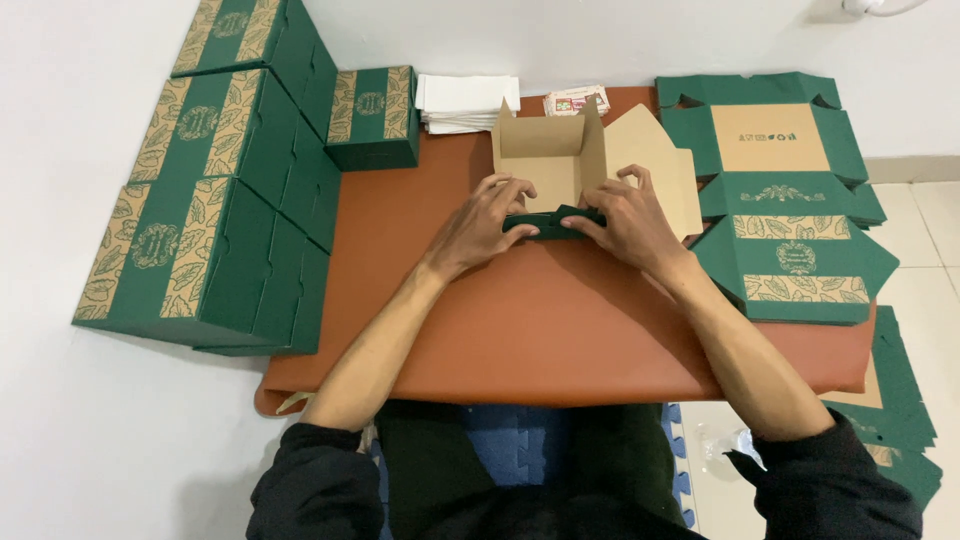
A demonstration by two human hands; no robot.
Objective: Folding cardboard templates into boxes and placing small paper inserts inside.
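Note:
A half-folded cardboard box [550, 155], brown inside and dark green outside, sits at the far middle of the brown table [540, 320]. Its back and side walls stand up and a brown flap lies out to the right. My left hand [482, 222] and my right hand [625, 215] both pinch the box's green front wall, folding it down toward me. The fingers of both hands press on that front edge from either side.
Stacked finished green boxes with gold leaf print [215, 170] fill the left side. A smaller green box [374, 115] and a pile of white paper [464, 100] lie at the back. Flat unfolded green blanks [785, 190] are stacked on the right, more on the floor [900, 420].

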